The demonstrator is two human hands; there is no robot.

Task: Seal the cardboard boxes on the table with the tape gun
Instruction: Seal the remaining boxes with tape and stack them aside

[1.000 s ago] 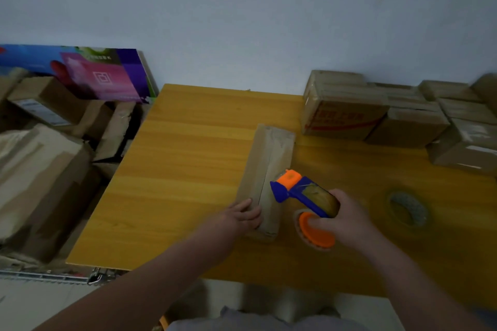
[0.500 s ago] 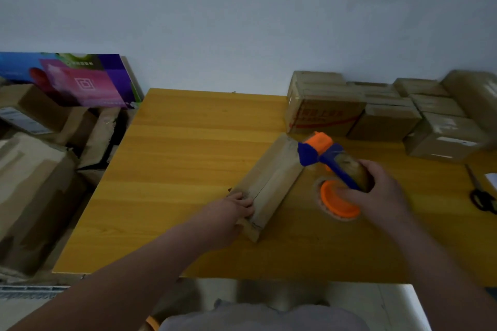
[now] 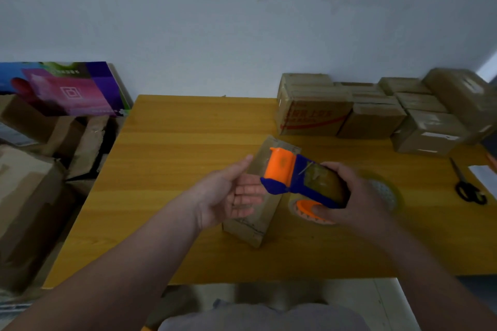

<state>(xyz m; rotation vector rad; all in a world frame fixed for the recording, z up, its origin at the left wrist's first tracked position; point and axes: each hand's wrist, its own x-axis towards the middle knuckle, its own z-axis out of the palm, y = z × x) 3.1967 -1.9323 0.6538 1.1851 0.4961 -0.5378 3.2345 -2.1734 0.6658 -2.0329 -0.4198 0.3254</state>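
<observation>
Cardboard box [image 3: 247,228] lies unheld near the worktop's [image 3: 174,156] front edge; left grip [image 3: 231,196] spread, right grip [image 3: 357,196] curled round tape gun [image 3: 285,169]; taping may drag it.

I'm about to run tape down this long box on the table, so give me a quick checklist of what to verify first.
1. Tape gun gripped in the right hand: ok.
2. Left hand steadying the long box: not ok, it is open, palm up, not pressing down.
3. Top flaps closed flat: cannot tell, hand and gun hide much of the top.
4. Tape end free at the gun's mouth: cannot tell.
5. Box lying flat on the table: ok.
</observation>
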